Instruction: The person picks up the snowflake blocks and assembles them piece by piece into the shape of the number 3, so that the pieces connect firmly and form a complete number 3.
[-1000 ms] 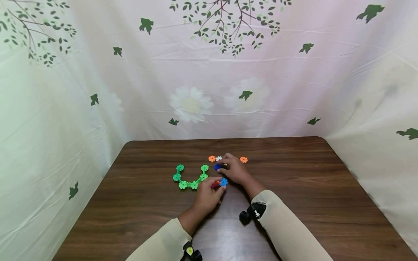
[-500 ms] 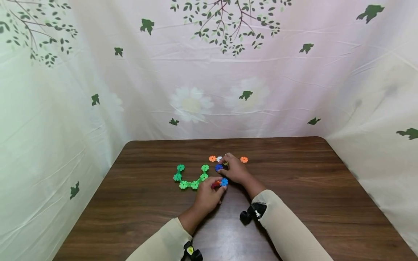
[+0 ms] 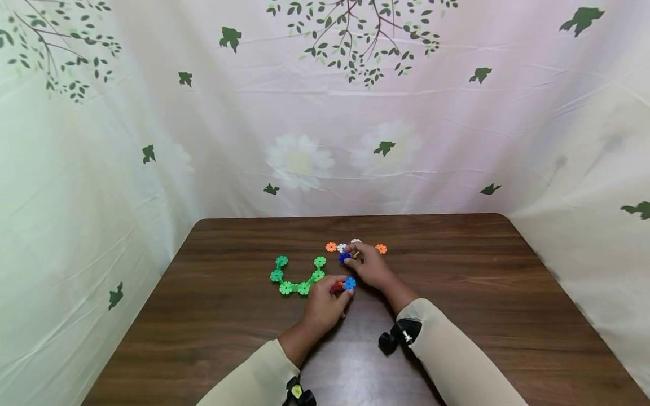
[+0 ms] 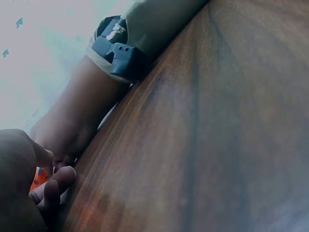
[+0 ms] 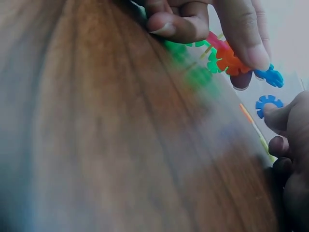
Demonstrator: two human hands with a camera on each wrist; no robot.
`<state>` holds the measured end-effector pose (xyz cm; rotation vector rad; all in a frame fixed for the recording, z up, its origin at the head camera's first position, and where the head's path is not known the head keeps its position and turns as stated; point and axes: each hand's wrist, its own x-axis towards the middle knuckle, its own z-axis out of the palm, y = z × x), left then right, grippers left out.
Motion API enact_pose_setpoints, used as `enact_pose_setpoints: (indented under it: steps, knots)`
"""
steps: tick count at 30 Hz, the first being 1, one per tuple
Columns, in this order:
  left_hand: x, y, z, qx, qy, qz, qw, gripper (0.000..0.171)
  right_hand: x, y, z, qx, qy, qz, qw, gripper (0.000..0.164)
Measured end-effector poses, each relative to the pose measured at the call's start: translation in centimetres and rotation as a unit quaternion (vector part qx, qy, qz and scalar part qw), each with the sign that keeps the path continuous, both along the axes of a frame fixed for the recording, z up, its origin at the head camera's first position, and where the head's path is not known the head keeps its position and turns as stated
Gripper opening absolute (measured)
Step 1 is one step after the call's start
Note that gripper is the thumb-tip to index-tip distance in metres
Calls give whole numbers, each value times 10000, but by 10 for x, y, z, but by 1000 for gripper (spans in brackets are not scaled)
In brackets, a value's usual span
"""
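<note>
My left hand [image 3: 322,304] pinches a short joined piece of flower-shaped plastic discs. In the right wrist view its red-pink disc, orange disc [image 5: 231,60] and bright blue disc [image 5: 271,76] show between thumb and fingers. Just beyond, my right hand [image 3: 374,266] pinches a single dark blue flower disc [image 3: 344,258] by its edge; in the right wrist view this blue disc [image 5: 266,104] faces the held piece, a gap between them. A U-shaped chain of green flower discs [image 3: 286,288] lies left of the left hand. The left wrist view shows only a sliver of the orange disc [image 4: 39,179].
Loose discs lie in a row at the back: an orange disc [image 3: 331,247], a white disc [image 3: 342,248] and another orange disc [image 3: 381,248] right of the right hand. A second white disc [image 3: 356,241] is partly hidden. The brown table [image 3: 457,270] meets a printed curtain [image 3: 325,124].
My right hand has drawn slightly to the right with the dark blue disc, uncovering part of a white disc behind. My left hand stays nearly still with its joined piece.
</note>
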<state>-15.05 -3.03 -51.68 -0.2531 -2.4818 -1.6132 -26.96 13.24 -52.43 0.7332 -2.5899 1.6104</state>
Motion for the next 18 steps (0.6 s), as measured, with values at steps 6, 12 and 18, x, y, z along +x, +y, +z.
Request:
enact_pose_setpoints:
  steps: [6, 12, 18]
  knots:
    - [0, 0, 0, -7, -59, 6, 10000, 29, 8, 6, 0, -343, -45, 55, 9994, 11]
    - [0, 0, -1, 70, -50, 0, 10000, 29, 16, 14, 1, -715, -486, 302, 9958, 11]
    - [1, 0, -1, 77, -58, -23, 10000, 29, 25, 21, 2, -810, -489, 566, 9939, 10]
